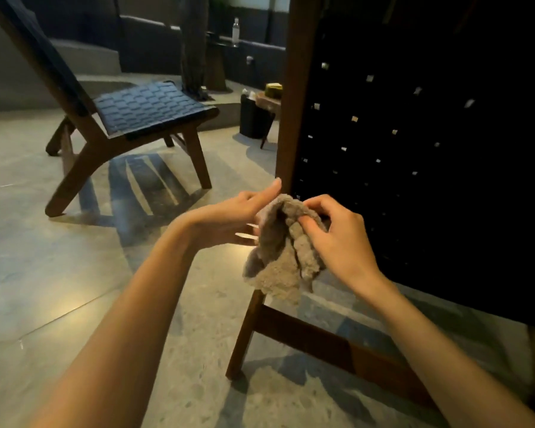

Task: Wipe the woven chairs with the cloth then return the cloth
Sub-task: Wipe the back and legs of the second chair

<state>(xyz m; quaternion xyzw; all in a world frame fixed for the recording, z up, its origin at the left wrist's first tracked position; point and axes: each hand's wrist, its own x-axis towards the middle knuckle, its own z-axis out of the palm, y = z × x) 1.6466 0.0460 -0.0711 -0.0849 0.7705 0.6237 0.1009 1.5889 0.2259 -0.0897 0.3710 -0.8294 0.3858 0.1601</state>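
Observation:
A grey-brown fluffy cloth (pixel 280 251) hangs bunched between my hands, in front of the near woven chair. My right hand (pixel 337 236) pinches its upper fold with curled fingers and thumb. My left hand (pixel 232 216) lies against the cloth's left side with fingers straight. The near woven chair (pixel 414 149) fills the right side; I see the back of its black woven panel in a dark wooden frame. A second woven chair (pixel 145 109) with a dark woven seat and wooden legs stands at the upper left on the floor.
The floor (pixel 59 273) is polished stone. A small wooden side table (pixel 267 101) with a boxy item on it and a dark bin stand behind the chairs. A water bottle (pixel 235 31) stands on a ledge at the back.

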